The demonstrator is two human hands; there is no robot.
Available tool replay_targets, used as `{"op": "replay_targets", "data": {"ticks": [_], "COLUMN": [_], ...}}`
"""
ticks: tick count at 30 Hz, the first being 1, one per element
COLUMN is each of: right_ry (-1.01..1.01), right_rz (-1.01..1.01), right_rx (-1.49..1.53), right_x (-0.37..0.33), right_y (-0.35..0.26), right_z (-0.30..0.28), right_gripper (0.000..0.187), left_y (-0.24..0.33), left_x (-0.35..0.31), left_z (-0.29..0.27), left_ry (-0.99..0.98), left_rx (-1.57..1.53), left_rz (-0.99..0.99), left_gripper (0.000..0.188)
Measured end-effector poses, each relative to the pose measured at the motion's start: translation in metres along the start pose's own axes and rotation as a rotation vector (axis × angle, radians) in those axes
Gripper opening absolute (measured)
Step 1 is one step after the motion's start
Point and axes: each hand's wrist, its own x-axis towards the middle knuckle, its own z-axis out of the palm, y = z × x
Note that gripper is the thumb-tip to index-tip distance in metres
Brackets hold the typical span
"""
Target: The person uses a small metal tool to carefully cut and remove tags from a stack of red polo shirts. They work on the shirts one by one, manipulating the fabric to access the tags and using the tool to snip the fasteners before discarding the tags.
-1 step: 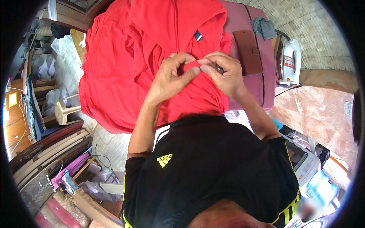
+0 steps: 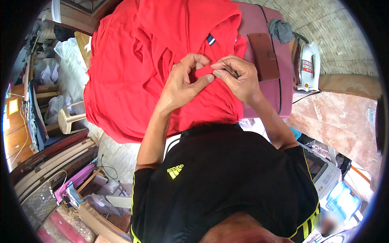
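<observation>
A large red fabric garment (image 2: 121,77) lies spread in loose folds in front of me, with a small dark and white label (image 2: 210,39) on it. My left hand (image 2: 187,79) is closed, pinching a fold of the red cloth between thumb and fingers. Close by on its right, my right hand (image 2: 240,77) pinches the same fold at its edge with thumb and forefinger. A small dark metal tool (image 2: 231,71) is tucked in the right hand's fingers; most of it is hidden, so its kind is unclear.
Right of the garment, a brown leather-like case (image 2: 264,56) and a grey crumpled cloth (image 2: 280,30) lie on a mauve padded surface (image 2: 287,97). Beyond stands a white iron (image 2: 310,65) with its cord. At left are a beige stool (image 2: 65,120) and stacked boards (image 2: 52,160).
The dark tool shows a little more between my right fingers. My left fingers have shifted slightly on the fold; the garment lies almost the same.
</observation>
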Motion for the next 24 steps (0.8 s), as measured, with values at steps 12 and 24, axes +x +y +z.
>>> {"op": "replay_targets", "data": {"ticks": [12, 24], "right_ry": [0.010, -0.347], "right_rz": [0.203, 0.135], "right_rx": [0.197, 0.039], "right_x": [0.015, 0.012], "right_y": [0.003, 0.001], "right_z": [-0.014, -0.051], "right_gripper": [0.008, 0.018], "left_y": [-0.007, -0.010], "left_x": [0.000, 0.001], "left_z": [-0.005, -0.005], "left_ry": [-0.048, -0.025], "left_rx": [0.508, 0.455], "left_rz": [0.186, 0.202], "left_gripper": [0.014, 0.014]}}
